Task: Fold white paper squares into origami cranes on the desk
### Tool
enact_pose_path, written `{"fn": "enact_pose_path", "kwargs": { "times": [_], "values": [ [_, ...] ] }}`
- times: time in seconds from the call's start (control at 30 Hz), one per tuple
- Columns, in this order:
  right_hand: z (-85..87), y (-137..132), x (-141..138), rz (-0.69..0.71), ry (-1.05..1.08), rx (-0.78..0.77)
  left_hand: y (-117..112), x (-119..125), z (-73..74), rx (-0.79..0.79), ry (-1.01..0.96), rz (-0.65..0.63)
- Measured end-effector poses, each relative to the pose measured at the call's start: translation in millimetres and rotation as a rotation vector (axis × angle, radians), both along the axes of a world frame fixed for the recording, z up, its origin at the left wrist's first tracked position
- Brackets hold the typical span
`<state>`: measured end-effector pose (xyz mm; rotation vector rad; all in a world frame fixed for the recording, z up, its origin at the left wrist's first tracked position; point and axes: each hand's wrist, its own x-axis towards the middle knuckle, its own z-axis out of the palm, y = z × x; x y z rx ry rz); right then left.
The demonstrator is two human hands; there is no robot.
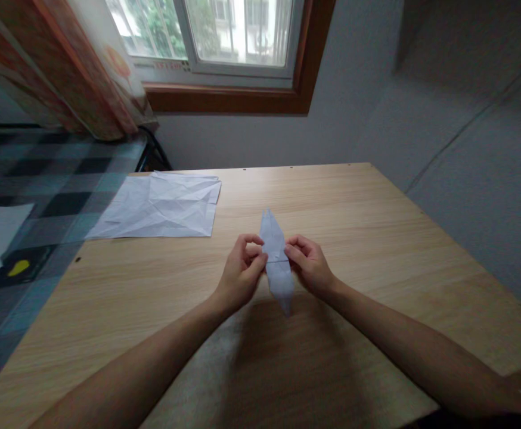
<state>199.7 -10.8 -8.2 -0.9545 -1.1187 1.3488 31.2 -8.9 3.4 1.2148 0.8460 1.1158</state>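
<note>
A long, narrow piece of folded white paper (275, 241), pointed at both ends, is held above the wooden table (390, 262). Its far end splits into two tips, and a crease runs across its middle. My left hand (244, 266) pinches the left edge between thumb and fingers. On the opposite edge, my right hand (310, 262) has a similar pinch near the middle crease. Both hands are closed on the paper, which slants slightly with its near tip to the right.
Creased white sheets (175, 205) lie at the table's far left. Beyond the left edge is a checked cloth (59, 179) with a white sheet (1, 235) on it. A window (238, 36), a curtain (77, 71) and a grey wall (475, 149) with a cable surround the table.
</note>
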Motion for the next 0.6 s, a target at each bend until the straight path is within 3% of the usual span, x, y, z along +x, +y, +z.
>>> {"fn": "enact_pose_path", "kwargs": {
  "times": [0.23,0.43,0.6],
  "values": [
    [-2.2,1.1,0.4,0.012,-0.031,0.027,1.3,0.3,-0.9,-0.019,-0.007,0.013],
    [-3.4,0.0,-0.6,-0.030,-0.030,0.029,4.0,-0.6,-4.8,0.048,0.114,0.054],
    [-3.0,-2.8,-3.1,-0.006,-0.016,0.143,4.7,-1.1,-0.6,-0.011,0.071,0.053]
  ]
}}
